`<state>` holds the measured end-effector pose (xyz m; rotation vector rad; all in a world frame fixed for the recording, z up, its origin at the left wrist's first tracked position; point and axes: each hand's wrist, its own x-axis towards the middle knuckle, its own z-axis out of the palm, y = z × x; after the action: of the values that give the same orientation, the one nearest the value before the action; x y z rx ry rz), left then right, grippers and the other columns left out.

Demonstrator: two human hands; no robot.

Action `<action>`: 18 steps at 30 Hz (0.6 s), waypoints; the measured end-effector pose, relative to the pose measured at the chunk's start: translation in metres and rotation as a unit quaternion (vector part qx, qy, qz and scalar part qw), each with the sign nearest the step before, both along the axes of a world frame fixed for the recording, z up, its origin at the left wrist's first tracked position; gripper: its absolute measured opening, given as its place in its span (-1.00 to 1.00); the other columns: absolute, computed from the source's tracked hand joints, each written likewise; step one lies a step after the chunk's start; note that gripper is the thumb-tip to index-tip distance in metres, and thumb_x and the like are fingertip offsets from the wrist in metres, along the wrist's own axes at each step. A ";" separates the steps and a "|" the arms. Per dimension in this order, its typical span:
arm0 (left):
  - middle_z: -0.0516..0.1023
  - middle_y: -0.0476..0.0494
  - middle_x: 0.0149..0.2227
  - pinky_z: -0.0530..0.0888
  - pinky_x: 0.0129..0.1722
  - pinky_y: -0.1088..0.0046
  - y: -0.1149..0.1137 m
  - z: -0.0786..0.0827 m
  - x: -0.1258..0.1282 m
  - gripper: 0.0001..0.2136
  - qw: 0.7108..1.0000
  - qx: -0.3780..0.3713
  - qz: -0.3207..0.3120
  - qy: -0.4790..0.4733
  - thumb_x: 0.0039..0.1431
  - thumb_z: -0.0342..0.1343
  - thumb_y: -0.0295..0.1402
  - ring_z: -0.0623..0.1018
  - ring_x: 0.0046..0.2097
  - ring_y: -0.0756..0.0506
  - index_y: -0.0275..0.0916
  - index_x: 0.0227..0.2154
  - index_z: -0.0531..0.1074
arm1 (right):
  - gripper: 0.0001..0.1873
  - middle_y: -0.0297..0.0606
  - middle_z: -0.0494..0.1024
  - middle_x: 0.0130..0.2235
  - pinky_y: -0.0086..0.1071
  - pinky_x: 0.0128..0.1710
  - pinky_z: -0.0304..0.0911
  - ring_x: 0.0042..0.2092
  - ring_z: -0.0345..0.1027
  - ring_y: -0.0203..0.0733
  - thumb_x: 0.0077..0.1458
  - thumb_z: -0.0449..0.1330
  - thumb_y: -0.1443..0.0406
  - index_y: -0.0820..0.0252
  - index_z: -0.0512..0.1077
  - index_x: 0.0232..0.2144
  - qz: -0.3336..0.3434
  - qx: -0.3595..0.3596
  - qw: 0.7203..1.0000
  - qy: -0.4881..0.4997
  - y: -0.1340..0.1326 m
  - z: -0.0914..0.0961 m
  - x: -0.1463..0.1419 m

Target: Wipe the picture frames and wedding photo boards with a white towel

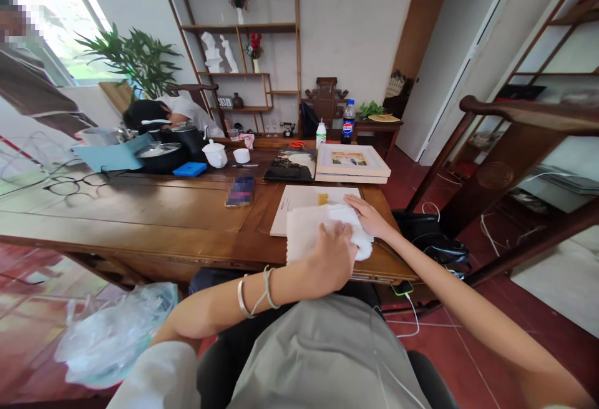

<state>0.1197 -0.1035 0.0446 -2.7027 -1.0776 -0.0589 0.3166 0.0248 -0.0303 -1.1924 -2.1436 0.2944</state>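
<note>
The long brown wooden worktop (154,209) carries a flat white rectangular board (299,200) at its near right end, with a white textured sheet (306,234) overlapping it. Behind them lie a stack of pale-framed pictures (352,163) and a dark glossy print (291,165). Further left are a flat rectangular phone (240,190), a blue pad (189,169), a white lidded teapot (215,154), a low white cup (241,155), black pots (163,156) and what may be black-rimmed glasses (75,184).

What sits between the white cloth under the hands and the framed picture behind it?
Head view: a white board with a small yellow piece on it lies between the white cloth and the framed picture.
</note>
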 end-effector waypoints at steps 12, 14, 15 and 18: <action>0.15 -0.23 0.27 0.17 0.16 -0.04 0.115 -0.010 -0.024 -0.71 0.990 -0.015 0.120 -0.078 0.22 -0.11 -0.45 0.13 0.27 -0.29 -0.26 -0.09 0.44 | -0.53 -0.22 0.30 0.20 -0.03 0.26 -0.03 0.25 0.07 -0.07 0.19 -0.05 0.17 0.10 0.32 0.12 -0.022 -0.003 1.000 -0.002 -0.002 0.002 -0.004; 0.18 -0.25 0.25 0.22 0.14 0.00 0.101 -0.008 -0.024 -0.72 0.991 -0.019 0.115 -0.068 0.23 -0.11 -0.45 0.17 0.25 -0.28 -0.27 -0.09 0.43 | -0.53 -0.24 0.30 0.19 -0.05 0.27 -0.03 0.25 0.06 -0.08 0.20 -0.05 0.17 0.10 0.32 0.12 -0.019 -0.001 1.000 -0.008 -0.002 0.002 -0.004; 0.20 -0.26 0.24 0.24 0.12 0.02 0.088 -0.006 -0.024 -0.72 0.992 -0.019 0.111 -0.058 0.22 -0.11 -0.45 0.19 0.23 -0.29 -0.28 -0.09 0.44 | -0.53 -0.24 0.30 0.19 -0.06 0.27 -0.03 0.26 0.06 -0.08 0.20 -0.06 0.17 0.11 0.33 0.12 -0.018 -0.001 1.000 -0.011 -0.002 0.003 -0.004; 0.23 -0.29 0.22 0.29 0.08 0.02 0.039 -0.001 -0.023 -0.73 0.996 0.000 0.082 -0.026 0.18 -0.08 -0.47 0.23 0.21 -0.33 -0.29 -0.13 0.47 | -0.53 -0.22 0.30 0.19 -0.07 0.27 -0.05 0.26 0.06 -0.07 0.20 -0.06 0.19 0.14 0.33 0.11 -0.021 -0.003 1.000 -0.018 -0.002 0.004 -0.004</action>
<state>0.0970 -0.0644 0.0432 -2.6151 -1.3089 -0.1010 0.3123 0.0225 -0.0266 -1.2532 -2.1462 0.2629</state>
